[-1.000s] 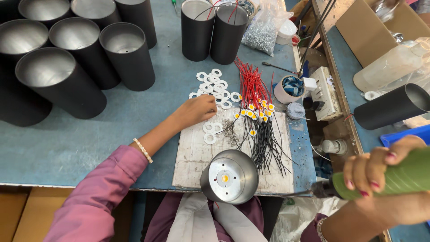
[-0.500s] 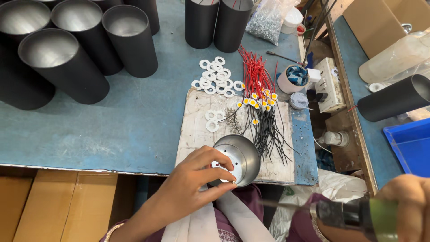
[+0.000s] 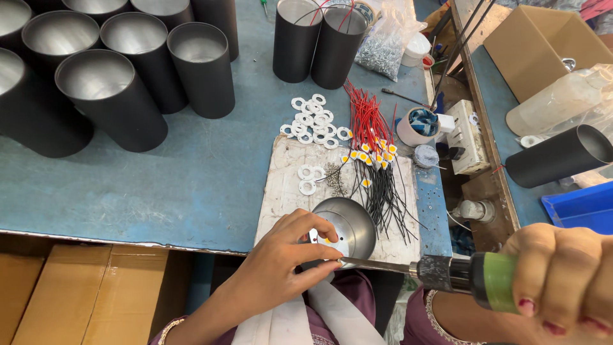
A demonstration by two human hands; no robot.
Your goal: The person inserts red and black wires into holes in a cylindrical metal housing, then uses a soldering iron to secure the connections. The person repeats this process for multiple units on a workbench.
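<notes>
Steadying reflector [image 3: 348,227] at 6 o'clock on the pad [image 3: 281,191]: left hand [image 3: 287,262] is pinching its rim and guiding the bit; right hand [image 3: 565,275] is fisted around the driver [image 3: 447,273]. Keeping the bit square on the screw and pressing lightly is looking best. Versus half a second ago, the driver is now reaching into the bowl instead of hanging low at 5 o'clock.

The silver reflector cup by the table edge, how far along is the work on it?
Done: a white ring sits inside the reflector cup. In hand: the left hand steadies the cup while the right hand points the powered screwdriver into it. Left: loose white rings, wired yellow chips and black cylinder housings wait on the table.
</notes>
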